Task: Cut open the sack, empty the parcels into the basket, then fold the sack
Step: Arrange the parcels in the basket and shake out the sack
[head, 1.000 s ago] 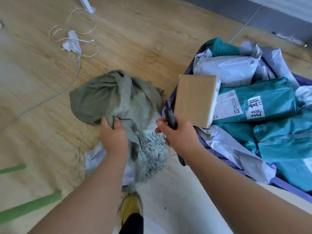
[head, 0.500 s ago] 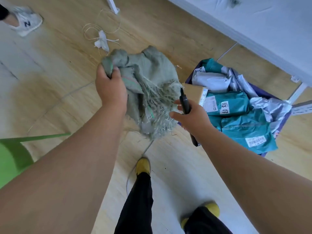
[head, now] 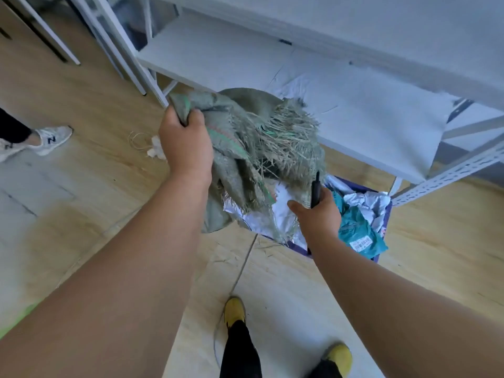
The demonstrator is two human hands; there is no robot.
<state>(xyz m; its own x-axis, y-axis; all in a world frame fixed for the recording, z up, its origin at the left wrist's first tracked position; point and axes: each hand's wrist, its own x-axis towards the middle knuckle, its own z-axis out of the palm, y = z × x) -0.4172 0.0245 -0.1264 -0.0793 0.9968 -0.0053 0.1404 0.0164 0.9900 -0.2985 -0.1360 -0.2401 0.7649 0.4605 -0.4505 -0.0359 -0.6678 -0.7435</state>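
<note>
Head view: our left hand [head: 186, 148] grips the bunched, frayed sack [head: 253, 143] above the basket [head: 381, 236] of parcels [head: 357, 227]; our right hand [head: 317, 214] holds the black cutter [head: 315, 190]. We should probably set the cutter aside, then fold with even edges.

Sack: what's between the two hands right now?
Head view: the sack's frayed, bunched cloth hangs between the left hand and the right hand.

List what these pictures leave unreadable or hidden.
- Head view: the sack, bunched in the left hand, hides its own inside.
- The sack and right hand cover much of the basket.
- The cutter blade cannot be made out.
- The teal parcel label is too small.
</note>
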